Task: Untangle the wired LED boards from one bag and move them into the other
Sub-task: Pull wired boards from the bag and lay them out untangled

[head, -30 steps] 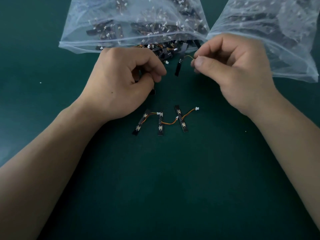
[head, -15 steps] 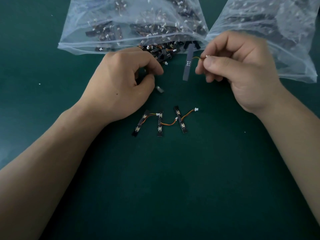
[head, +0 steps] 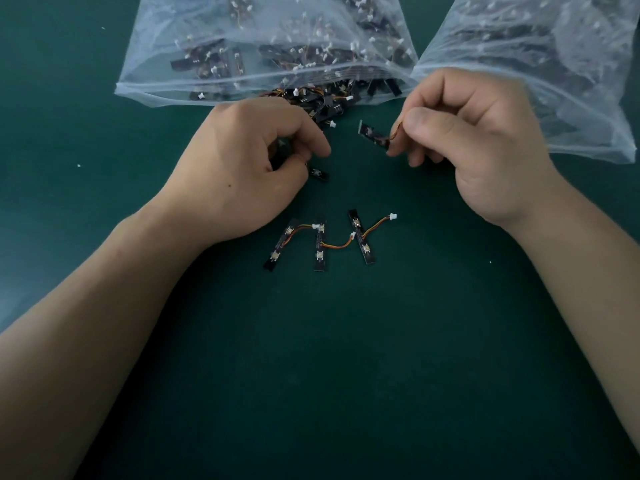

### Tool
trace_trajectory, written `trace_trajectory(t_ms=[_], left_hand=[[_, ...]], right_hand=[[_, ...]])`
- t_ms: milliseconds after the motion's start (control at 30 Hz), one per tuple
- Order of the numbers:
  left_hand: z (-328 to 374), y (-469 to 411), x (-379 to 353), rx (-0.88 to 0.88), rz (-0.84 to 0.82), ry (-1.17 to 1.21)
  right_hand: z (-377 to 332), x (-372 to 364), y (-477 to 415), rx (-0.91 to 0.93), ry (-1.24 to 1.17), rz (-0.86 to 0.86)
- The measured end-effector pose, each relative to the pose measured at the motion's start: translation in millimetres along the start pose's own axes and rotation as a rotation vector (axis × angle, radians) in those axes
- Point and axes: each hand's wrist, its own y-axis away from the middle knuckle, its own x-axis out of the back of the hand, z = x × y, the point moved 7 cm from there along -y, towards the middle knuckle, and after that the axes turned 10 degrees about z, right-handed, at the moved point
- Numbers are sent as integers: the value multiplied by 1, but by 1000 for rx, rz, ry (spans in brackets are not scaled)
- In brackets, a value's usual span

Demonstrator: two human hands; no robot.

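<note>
Two clear plastic bags lie at the far side. The left bag (head: 166,69) is full of tangled black LED boards, and a pile (head: 322,102) spills from its mouth. The right bag (head: 571,81) holds more boards. My right hand (head: 474,140) pinches an orange wire between thumb and forefinger, with a small black board (head: 372,133) dangling from it. My left hand (head: 242,168) is curled around a dark board (head: 318,173) that sticks out below its fingers. A chain of three wired boards (head: 320,244) lies flat on the green mat between my wrists.
The dark green mat (head: 346,375) covers the whole work surface. A few white specks lie on it at the left and right.
The board hanging from my right hand has swung from upright to slanted and dropped lower. My left hand has barely shifted; the board under it shows a bit more.
</note>
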Motion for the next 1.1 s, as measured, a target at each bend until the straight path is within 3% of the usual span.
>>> trace_trajectory(t_ms=[667, 800, 1100], left_hand=[[1, 1, -3, 2, -70, 64], [2, 2, 0, 2, -28, 98], [-5, -1, 6, 64, 101, 64]], right_hand=[[4, 7, 2, 97, 345, -48], [4, 3, 3, 117, 359, -136], [3, 0, 5, 114, 362, -147]])
